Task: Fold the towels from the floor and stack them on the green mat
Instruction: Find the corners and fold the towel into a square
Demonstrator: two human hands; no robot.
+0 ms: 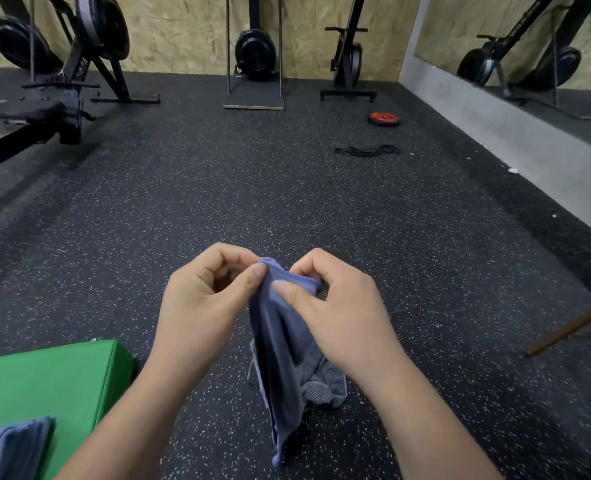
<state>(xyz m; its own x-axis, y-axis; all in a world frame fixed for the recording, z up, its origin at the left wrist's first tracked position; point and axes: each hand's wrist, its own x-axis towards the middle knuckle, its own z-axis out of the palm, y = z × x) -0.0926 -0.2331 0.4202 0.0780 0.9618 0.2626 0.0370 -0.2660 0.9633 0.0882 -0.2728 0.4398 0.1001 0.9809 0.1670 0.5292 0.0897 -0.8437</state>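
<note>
A blue towel (280,358) is held up in front of the body by both hands, its top edge bunched between them and the rest hanging down in loose folds towards the floor (287,188). The left hand (204,299) is curled, with the cloth's upper corner pinched between thumb and forefinger; the right hand (339,313) is likewise curled, the thumb pressed onto the fabric just beside the left thumb and the other fingers wrapped behind the top edge. The two hands are nearly touching. Directly beneath them, behind the hanging cloth, a crumpled grey towel (321,382) is seen lying on the speckled black floor. Below and to the left of the left hand, a green mat (62,375) is laid on the floor, and on its near corner a folded blue towel (10,445) is rested, partly cut off by the picture's edge. Well beyond the hands, ahead and to the right, a red weight plate (384,118) and a black resistance band (368,150) are left on the floor. Further off, along the chipboard wall, several black exercise machines (255,53) are stood. To the right of the right hand, a brown wooden leg (571,327) is angled into view, and a mirror (529,46) is fixed along the right-hand wall.
</note>
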